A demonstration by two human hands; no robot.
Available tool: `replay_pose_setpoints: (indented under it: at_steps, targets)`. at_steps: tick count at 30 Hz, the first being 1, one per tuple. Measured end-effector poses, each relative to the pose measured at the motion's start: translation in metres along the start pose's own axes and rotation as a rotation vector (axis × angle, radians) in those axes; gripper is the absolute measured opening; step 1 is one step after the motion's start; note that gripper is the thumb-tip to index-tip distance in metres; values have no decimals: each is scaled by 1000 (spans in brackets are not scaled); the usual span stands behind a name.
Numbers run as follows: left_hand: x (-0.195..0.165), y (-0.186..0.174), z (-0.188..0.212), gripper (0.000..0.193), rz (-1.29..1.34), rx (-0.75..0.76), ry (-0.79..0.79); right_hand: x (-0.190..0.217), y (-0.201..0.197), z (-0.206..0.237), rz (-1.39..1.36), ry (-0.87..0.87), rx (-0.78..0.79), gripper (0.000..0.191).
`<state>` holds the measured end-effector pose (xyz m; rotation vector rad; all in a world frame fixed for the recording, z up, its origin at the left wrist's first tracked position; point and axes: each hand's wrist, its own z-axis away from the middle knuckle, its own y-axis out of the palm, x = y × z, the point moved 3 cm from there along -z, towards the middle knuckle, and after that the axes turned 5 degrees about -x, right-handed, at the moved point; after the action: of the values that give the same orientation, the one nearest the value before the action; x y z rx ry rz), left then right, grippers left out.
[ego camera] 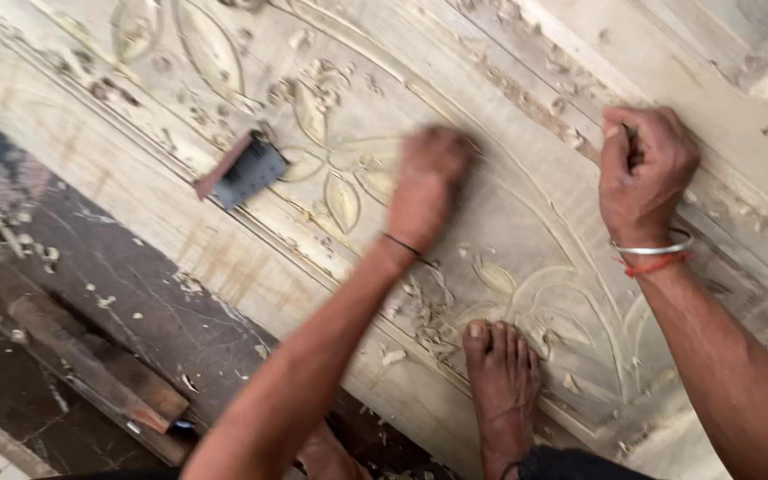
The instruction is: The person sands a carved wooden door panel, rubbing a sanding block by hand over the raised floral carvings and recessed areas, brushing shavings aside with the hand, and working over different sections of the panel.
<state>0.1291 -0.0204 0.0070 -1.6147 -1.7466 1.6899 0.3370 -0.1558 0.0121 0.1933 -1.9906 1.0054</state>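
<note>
Two bare hands down on a large pale carved wooden panel (526, 222), leaf and arc patterns cut into its face. Left hand (428, 187) blurred, lying on the carving near the middle of the panel, just right of a carved leaf motif; fingers bunched and curled downward toward the wood, how tightly pressed together cannot tell through the blur, nor whether anything sits inside. Thin dark band (400, 244) around that wrist. Right hand (644, 171) well apart, up at the raised border moulding on the panel's right side, fingers folded into a tight fist, thumb pressed against the forefinger; only a sliver of something dark showing at the top of the fist, too hidden to name. Silver metal bangle (655, 247) and red thread (655, 264) at that wrist. Bare foot (501, 378) planted on the lower part of the panel, between the two forearms, toes touching the carved arcs. Pale wood chips (424, 316) scattered just left of the foot and across the carving. Small dark flat block with a reddish edge (244, 171) lying tilted on the panel, left of the left hand, untouched. Dark stone floor (117, 293) beside the panel, with a reddish-brown wooden bar (91, 369) lying on it.
</note>
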Motion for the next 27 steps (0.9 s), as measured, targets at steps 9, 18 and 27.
replay_pose_setpoints:
  at_steps: [9,18,27]
  targets:
    - [17,18,7,22,-37,-18,-54,-5,0,-2,29,-29,0,15]
    - [44,-5,11,25,-95,-58,-19,5,4,-7,39,24,8,13]
    - [80,-84,40,14,-132,-305,-229,-18,7,1,-31,-29,10,15]
